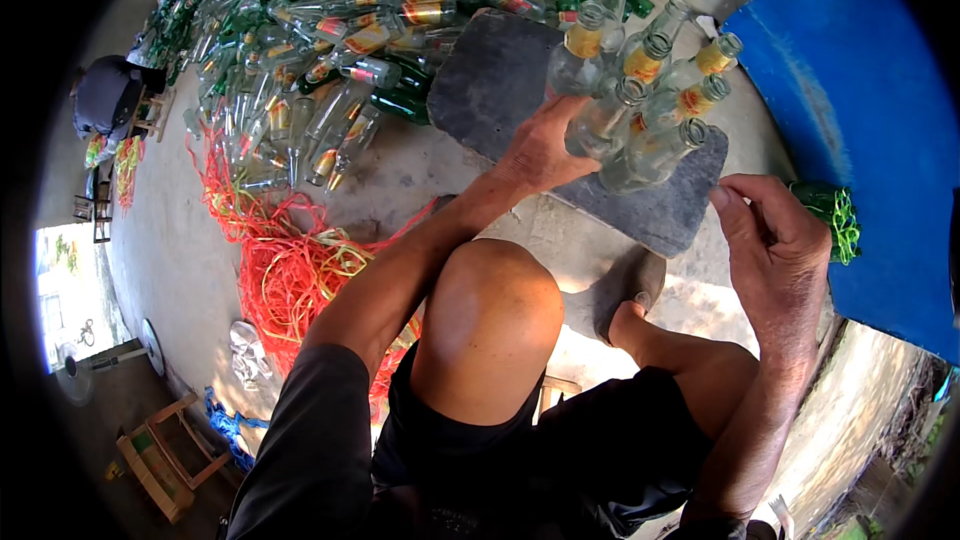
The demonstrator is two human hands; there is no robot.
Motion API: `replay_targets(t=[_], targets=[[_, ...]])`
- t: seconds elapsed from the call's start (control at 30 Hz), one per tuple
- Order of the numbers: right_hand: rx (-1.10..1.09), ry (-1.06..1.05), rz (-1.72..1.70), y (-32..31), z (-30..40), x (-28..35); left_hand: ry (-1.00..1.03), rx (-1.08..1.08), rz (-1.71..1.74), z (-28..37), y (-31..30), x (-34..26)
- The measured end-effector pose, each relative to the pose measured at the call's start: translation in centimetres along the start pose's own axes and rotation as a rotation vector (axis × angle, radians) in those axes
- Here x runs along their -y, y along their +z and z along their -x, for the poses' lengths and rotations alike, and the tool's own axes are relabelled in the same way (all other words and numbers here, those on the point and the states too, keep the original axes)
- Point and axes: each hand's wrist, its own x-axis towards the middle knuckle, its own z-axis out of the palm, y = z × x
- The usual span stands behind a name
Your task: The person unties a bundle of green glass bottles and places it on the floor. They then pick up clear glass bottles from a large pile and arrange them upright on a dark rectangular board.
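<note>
Several clear glass bottles (660, 112), many with yellow and red neck labels, stand upright in a tight cluster. They rest on a dark grey slab (495, 67) with rounded corners, in front of my knees. My left hand (551, 146) curves its fingers and thumb around the near left bottle (604, 124) of the cluster. Off the near right corner of the slab, my right hand (780, 240) is raised with curled fingers, thumb and forefinger close together. Whether a thin thing sits between those fingertips cannot be made out.
A large heap of loose clear and green bottles (360, 15) spreads beyond the slab. Tangled red and yellow plastic strips (292, 292) lie left. A blue panel (885, 127) rises at right, beside green bottles tied with green strip (825, 217). Another person (109, 97) is far left.
</note>
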Motion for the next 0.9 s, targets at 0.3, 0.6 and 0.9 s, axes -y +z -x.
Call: replay_targets(t=[0.3, 0.6, 0.9], targets=[[0.022, -0.001, 0.021, 0.1, 0.0, 0.2, -0.031, 0.035, -0.038, 0.0, -0.5, -0.3], [0.039, 0.023, 0.031, 0.3, -0.2, 0.1, 0.004, 0.013, -0.064, 0.4, -0.6, -0.2], [0.059, -0.011, 0.074, 0.7, -0.1, -0.6, -0.075, -0.005, -0.043, 3.5, -2.1, 2.0]])
